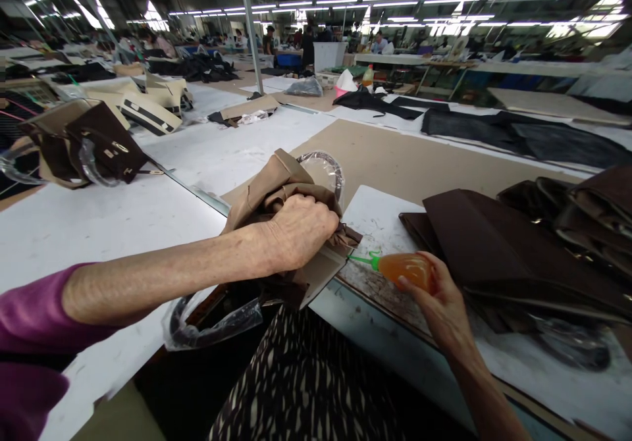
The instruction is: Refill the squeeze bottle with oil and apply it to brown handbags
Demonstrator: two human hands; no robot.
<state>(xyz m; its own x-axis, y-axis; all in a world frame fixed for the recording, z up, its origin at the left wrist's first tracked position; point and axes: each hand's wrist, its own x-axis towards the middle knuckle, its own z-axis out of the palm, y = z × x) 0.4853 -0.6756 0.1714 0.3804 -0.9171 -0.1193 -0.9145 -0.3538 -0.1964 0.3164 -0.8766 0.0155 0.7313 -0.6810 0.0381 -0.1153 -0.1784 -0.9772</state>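
My left hand (309,230) is closed on the bunched tan lining of a brown handbag (284,181), which rests at the table edge above my lap. Plastic film wraps the bag's handles, one standing up behind my hand and one hanging below my forearm. In my right hand (439,296) is a squeeze bottle (405,268) of amber liquid, tilted sideways with its green nozzle pointing left. The nozzle tip is at the bag's lower right edge; whether it touches cannot be made out. My left fingertips are hidden in the folds.
Dark brown bags (513,257) lie piled on the right. Another brown handbag (106,141) stands at the left, near cream-coloured pieces (153,108). Black material (523,135) lies at the back right. A metal post (251,33) rises beyond the table, and people work farther away.
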